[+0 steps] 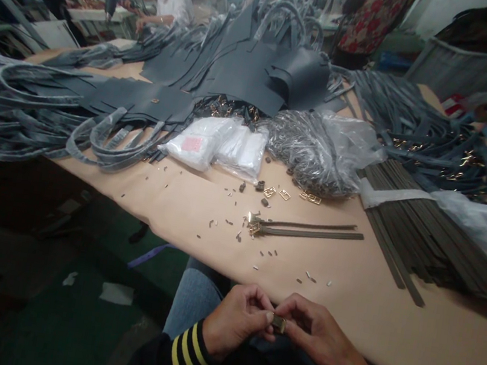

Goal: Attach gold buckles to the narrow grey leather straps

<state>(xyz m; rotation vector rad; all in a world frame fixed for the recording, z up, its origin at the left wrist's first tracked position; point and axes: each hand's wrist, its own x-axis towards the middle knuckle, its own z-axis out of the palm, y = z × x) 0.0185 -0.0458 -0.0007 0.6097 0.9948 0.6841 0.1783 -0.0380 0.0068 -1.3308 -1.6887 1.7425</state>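
Just in front of the table's near edge, both hands pinch one small gold buckle (pixel 279 323) with a dark piece in it. My left hand (pixel 240 317) grips its left side between thumb and fingers. My right hand (pixel 316 338) holds the other side the same way. Finer detail of the buckle is hidden by the fingers. Beyond the hands lie narrow dark straps (pixel 314 231) with gold buckles at their left ends. Loose gold frame buckles (pixel 284 195) lie farther back, and tiny metal bits (pixel 268 253) are scattered over the tabletop.
White plastic packets (pixel 206 142) and a clear bag (pixel 317 148) sit mid-table (pixel 386 332). A bundle of flat dark strips (pixel 428 234) lies right. Wrapped handles (pixel 113 138) lie left, and dark leather panels (pixel 251 68) are piled behind. A person (pixel 172 1) works at the back.
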